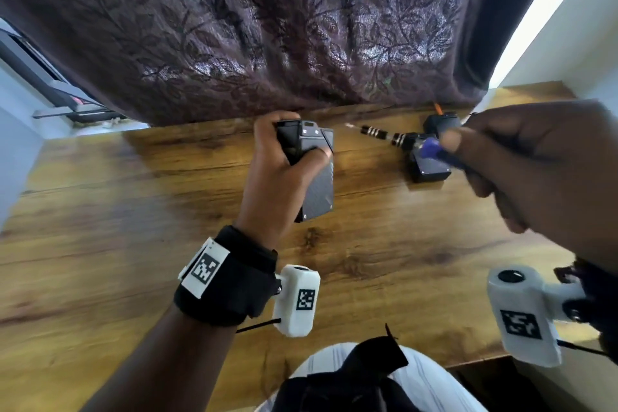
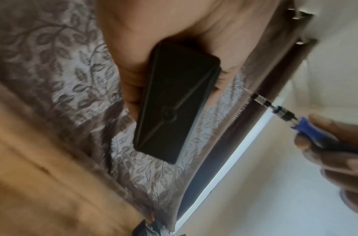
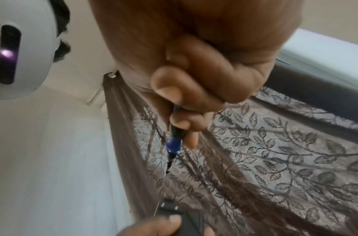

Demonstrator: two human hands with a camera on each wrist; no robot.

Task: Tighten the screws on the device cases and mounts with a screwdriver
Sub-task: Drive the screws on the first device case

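One case [image 1: 306,170] gripped in left hand [image 1: 284,160]; one screwdriver [image 1: 401,139] pinched in right hand [image 1: 521,164]; two more cases [image 1: 431,157] on table [image 1: 133,211]

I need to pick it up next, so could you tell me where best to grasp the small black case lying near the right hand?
Judging by its blocky shape, grip the small black case across its two long side walls, from above.

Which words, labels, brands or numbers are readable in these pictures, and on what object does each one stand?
No text can be read in any view.
Wrist camera units: square black-and-white marker codes only, with no letters or numbers.
Black device case in the left hand: small marks on its top end, too blurred to read.
Screwdriver in the right hand: no label visible.
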